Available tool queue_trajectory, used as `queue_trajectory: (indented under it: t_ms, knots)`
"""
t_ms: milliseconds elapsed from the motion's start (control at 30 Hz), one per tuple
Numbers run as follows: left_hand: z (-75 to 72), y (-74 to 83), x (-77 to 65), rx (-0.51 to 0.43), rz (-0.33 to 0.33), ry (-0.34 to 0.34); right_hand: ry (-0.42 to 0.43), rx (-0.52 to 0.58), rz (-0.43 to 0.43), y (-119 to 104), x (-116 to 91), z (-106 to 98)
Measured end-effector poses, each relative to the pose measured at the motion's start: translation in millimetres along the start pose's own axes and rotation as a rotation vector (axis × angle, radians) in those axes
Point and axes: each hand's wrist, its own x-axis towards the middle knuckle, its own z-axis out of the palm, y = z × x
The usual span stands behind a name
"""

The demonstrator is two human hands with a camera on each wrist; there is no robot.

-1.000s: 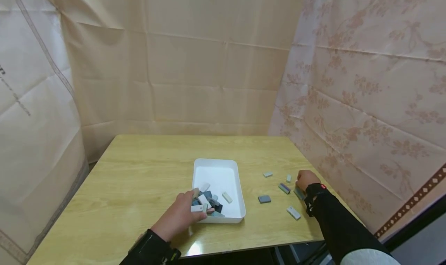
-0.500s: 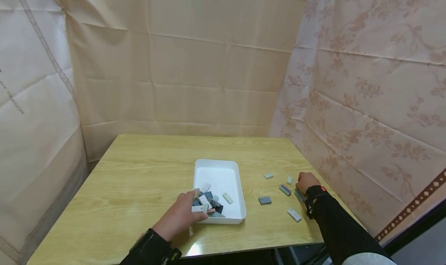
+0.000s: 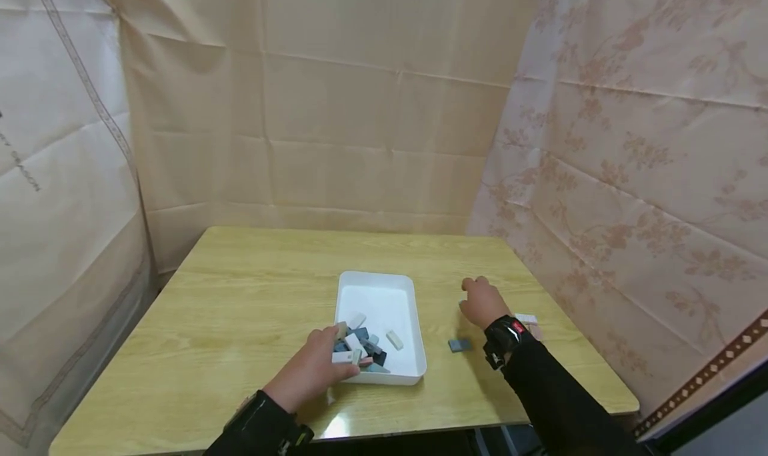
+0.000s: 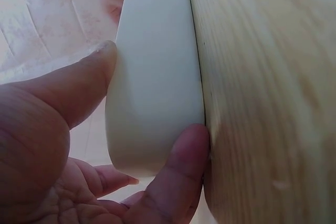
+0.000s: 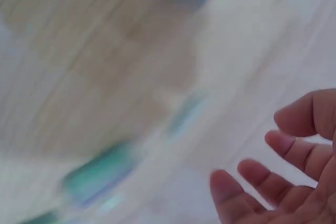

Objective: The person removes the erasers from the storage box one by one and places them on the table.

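Observation:
My left hand (image 3: 313,371) grips the near left corner of a white plastic tray (image 3: 420,349). In the left wrist view the thumb lies on the rim of the tray (image 4: 152,77), with a finger against its lower edge. A heap of small rectangular blocks (image 3: 355,341) in grey, white and blue fills the tray's near left part. My right hand (image 3: 482,303) is over the table's right side. The right wrist view shows this hand (image 5: 286,177) with its fingers apart and nothing between them. A dark grey block (image 3: 459,345) lies in front of it.
In the right wrist view a green block (image 5: 100,174) and other blocks are blurred by motion. A pale piece (image 3: 527,319) shows beyond the right wrist. The wooden table (image 3: 252,289) is bounded by hanging cloth (image 3: 336,109) behind and at both sides.
My right hand has lifted from the blocks at the right edge and moved left and away from me. My left hand stays at the tray. The head view has shifted slightly.

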Motion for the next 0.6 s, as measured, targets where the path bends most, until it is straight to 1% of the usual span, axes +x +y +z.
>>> queue_trajectory:
  t_ms: [100, 200, 267, 367, 467, 533, 600]
  knots:
    - [0.2, 0.1, 1.4, -0.010, 0.002, -0.001, -0.003, 0.025, -0.111, -42.9, -2.6, -0.9]
    - [1.1, -0.2, 3.1, -0.010, -0.012, -0.003, -0.018, 0.029, -0.231, -78.5, -8.1, 0.9]
    - [1.5, -0.7, 4.1, -0.003, -0.015, -0.001, -0.056, 0.034, -0.318, -98.7, -12.4, 0.8]
    - [1.3, -1.9, 4.9, 0.006, -0.004, 0.010, -0.151, 0.037, -0.428, -121.2, -17.1, 3.0]
    - [0.3, -2.5, 4.3, -0.001, 0.018, 0.019, -0.227, 0.000, -0.467, -134.7, -20.5, 10.6]
    - [0.1, -2.7, 3.1, -0.007, 0.026, 0.015, -0.260, -0.029, -0.453, -140.2, -23.5, 16.9]
    - [0.3, -2.7, 1.7, -0.014, 0.026, 0.004, -0.273, -0.061, -0.433, -142.9, -26.3, 24.2]
